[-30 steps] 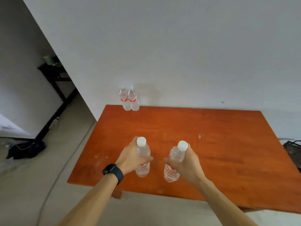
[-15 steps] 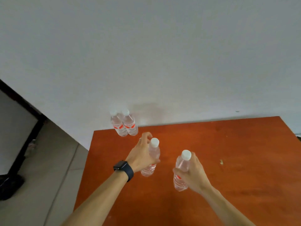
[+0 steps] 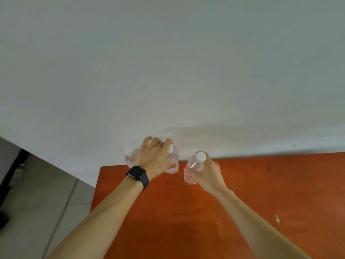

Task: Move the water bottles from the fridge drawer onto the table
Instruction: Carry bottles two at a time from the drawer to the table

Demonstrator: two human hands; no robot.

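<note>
At the far left corner of the table [image 3: 298, 184], against the wall [image 3: 168, 71], the left hand [image 3: 155, 159] grips a water bottle [image 3: 174, 163] just beside a standing bottle [image 3: 130, 158]. The right hand [image 3: 208, 173] curls round a tilted bottle [image 3: 195, 165] near the far edge, with bare tabletop to its right. Both hands are nearer the wall than half a second ago.
</note>
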